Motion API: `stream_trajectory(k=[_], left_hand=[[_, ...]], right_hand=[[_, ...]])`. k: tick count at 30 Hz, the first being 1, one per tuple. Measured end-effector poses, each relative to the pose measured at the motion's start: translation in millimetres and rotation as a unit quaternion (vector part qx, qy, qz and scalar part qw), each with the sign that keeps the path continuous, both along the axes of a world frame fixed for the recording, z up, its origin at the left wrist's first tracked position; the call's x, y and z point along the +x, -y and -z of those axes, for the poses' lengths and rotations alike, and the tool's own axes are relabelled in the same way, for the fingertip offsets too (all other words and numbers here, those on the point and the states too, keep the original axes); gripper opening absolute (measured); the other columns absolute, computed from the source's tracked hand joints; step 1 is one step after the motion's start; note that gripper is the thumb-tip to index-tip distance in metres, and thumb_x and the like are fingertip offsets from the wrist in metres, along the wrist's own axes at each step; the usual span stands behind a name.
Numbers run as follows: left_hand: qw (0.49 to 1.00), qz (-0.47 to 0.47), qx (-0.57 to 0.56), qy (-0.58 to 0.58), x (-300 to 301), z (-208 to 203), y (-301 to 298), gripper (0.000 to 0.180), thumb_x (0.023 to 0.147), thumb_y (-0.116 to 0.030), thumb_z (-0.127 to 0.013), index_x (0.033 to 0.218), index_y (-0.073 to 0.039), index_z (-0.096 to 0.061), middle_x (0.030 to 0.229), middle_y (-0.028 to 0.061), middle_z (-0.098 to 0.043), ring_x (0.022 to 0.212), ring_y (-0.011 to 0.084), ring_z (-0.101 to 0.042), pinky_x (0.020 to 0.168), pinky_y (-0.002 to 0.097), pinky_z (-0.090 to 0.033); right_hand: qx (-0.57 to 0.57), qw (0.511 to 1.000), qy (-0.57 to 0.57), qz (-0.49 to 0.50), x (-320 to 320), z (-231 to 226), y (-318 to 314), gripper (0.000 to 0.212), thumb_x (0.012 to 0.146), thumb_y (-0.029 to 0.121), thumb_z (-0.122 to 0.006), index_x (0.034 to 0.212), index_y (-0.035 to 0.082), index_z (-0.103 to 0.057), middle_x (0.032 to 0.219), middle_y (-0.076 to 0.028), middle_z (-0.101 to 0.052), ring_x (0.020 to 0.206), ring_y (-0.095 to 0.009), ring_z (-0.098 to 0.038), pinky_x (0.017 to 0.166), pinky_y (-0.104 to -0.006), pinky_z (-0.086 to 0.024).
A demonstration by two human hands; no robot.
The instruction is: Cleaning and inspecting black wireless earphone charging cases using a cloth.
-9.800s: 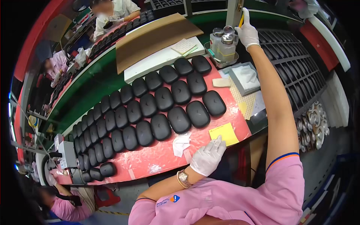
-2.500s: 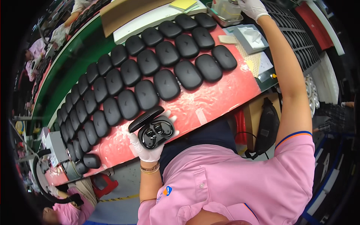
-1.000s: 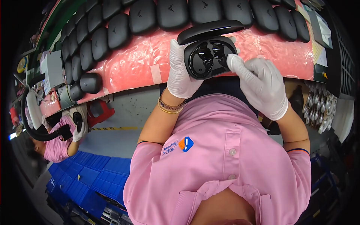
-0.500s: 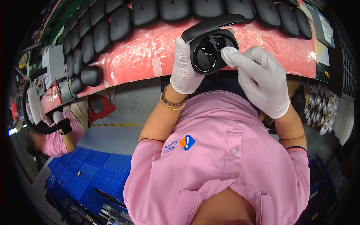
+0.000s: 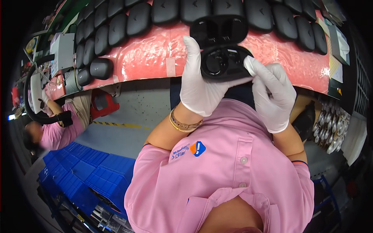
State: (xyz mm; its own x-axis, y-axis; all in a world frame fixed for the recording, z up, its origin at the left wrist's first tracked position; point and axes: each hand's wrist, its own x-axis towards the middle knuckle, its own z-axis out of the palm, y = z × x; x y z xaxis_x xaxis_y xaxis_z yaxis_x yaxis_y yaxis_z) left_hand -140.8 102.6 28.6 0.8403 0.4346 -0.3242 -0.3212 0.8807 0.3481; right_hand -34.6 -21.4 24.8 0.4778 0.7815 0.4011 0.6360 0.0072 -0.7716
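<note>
A black earbud case (image 5: 222, 75) lies in my gloved left hand (image 5: 200, 93), closed round its left side and underside. Its lid (image 5: 218, 31) is swung up, away from me, showing a dark glossy inside. In the base are shiny rounded black shapes; I cannot make out whether they are earbuds or hollows. My right hand (image 5: 274, 93), in a white glove too, has its thumb and forefinger pressed together at the case's right edge. Beyond the lid, several closed black cases (image 5: 167, 11) line the bench, with another closed case (image 5: 101, 68) nearer on the left.
Pink bubble-textured sheeting (image 5: 145, 50) covers the bench. Blue bins (image 5: 108, 174) stand behind on the left, near a red stool (image 5: 105, 105). Another person in pink (image 5: 64, 132) sits far left. A box with white tissue (image 5: 340, 44) stands at the bench's right end.
The case's lid has swung farther back, baring its inside. My left fingers have spread under the base. My right fingertips have shifted to the case's right edge.
</note>
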Motion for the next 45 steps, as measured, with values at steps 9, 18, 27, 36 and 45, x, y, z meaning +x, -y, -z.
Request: stream_trajectory(k=[9, 18, 27, 36, 45], left_hand=[[0.992, 0.087, -0.085, 0.033, -11.0, 11.0, -3.9, 0.067, 0.096, -0.053, -0.029, 0.137, 0.000, -0.033, 0.130, 0.0253, -0.045, 0.114, 0.0403, -0.053, 0.091, 0.0565, -0.049], [0.984, 0.175, -0.009, -0.011, -12.1, 8.5, -6.0, 0.079, 0.093, -0.061, -0.021, 0.140, 0.002, -0.026, 0.128, 0.0296, -0.046, 0.106, 0.0483, -0.055, 0.079, 0.0514, -0.056], [0.986, 0.157, 0.048, 0.021, -12.6, 5.6, -1.9, 0.086, 0.085, -0.074, -0.018, 0.141, -0.009, -0.029, 0.129, 0.0174, -0.050, 0.101, 0.0406, -0.061, 0.068, 0.0431, -0.060], [0.993, -0.006, 0.092, -0.076, 5.8, 4.9, 4.4, 0.045, 0.100, -0.023, -0.028, 0.139, 0.000, -0.034, 0.132, 0.0194, -0.047, 0.118, 0.0341, -0.051, 0.096, 0.0468, -0.047], [0.991, 0.028, 0.112, -0.062, 1.5, 1.6, 12.0, 0.047, 0.098, -0.029, -0.035, 0.141, -0.009, -0.032, 0.130, 0.0075, -0.047, 0.120, 0.0183, -0.048, 0.097, 0.0351, -0.043]], right_hand=[[-0.020, 0.991, -0.131, -0.036, 10.5, 2.2, 10.1, 0.039, 0.080, -0.015, -0.051, 0.112, 0.002, -0.065, 0.075, -0.002, -0.052, 0.066, -0.009, -0.048, 0.061, -0.0216, -0.043], [0.016, 0.984, 0.134, -0.114, 41.4, 5.0, 7.0, 0.037, 0.074, -0.015, -0.057, 0.107, 0.000, -0.064, 0.081, -0.009, -0.059, 0.070, -0.019, -0.057, 0.064, -0.0281, -0.046], [0.096, 0.986, -0.136, 0.011, 31.9, 11.1, 18.7, 0.035, 0.082, -0.009, -0.054, 0.115, 0.000, -0.063, 0.081, -0.005, -0.059, 0.070, -0.011, -0.055, 0.063, -0.0223, -0.042], [0.041, 0.984, 0.153, -0.075, 1.2, 16.8, -1.3, 0.051, 0.065, -0.009, -0.057, 0.112, 0.008, -0.066, 0.085, -0.007, -0.061, 0.067, -0.020, -0.054, 0.060, -0.0302, -0.046], [0.038, 0.990, 0.135, -0.028, 16.0, 3.9, -24.0, 0.046, 0.067, -0.006, -0.055, 0.109, 0.009, -0.067, 0.072, -0.005, -0.052, 0.062, -0.024, -0.052, 0.058, -0.0326, -0.046]])
